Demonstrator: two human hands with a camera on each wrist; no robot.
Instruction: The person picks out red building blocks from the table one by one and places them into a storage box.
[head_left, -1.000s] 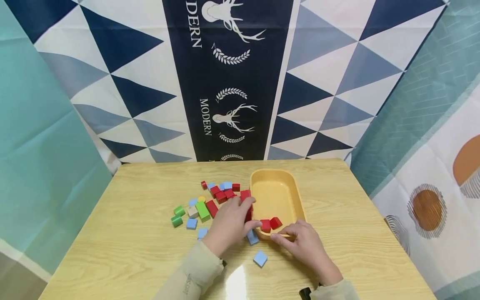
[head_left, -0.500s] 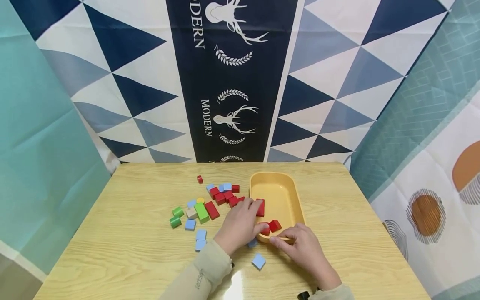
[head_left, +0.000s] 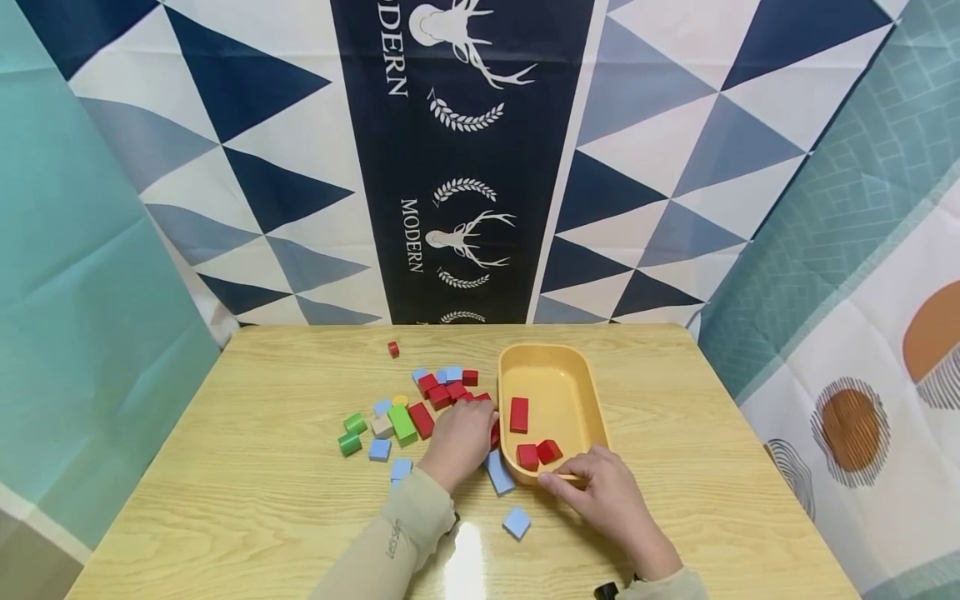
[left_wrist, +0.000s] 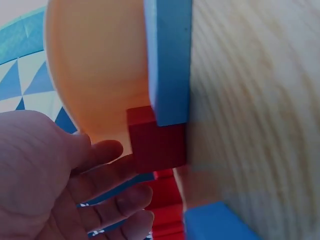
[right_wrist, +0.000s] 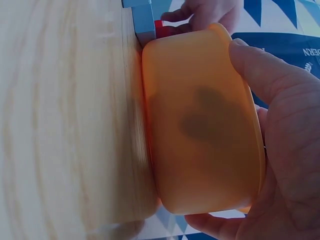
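My right hand [head_left: 611, 496] pinches the near rim of a yellow-orange plastic tray [head_left: 557, 387], thumb over the edge in the right wrist view. Three red blocks lie inside: a long one [head_left: 518, 415] and two smaller ones near the front. At the tray's left side, my left hand [head_left: 459, 442] reaches down with loosely bent fingers. In the left wrist view its fingertips are right at a red block [left_wrist: 157, 145], which sits at the end of a long blue block [left_wrist: 172, 65] against the tray wall. In the head view, the hand hides most of that red block.
Left of the hand lie several red blocks [head_left: 439, 397], a green block [head_left: 402, 425], two green cylinders [head_left: 350, 442], a beige block [head_left: 382, 427] and several blue blocks. A lone red piece [head_left: 393, 349] lies farther back. A blue square block [head_left: 517, 522] lies in front of the tray.
The left hand has released a long red block inside the tray, then moved back left outside it. The small red piece at the back rolled farther away. The right hand stays at the rim.
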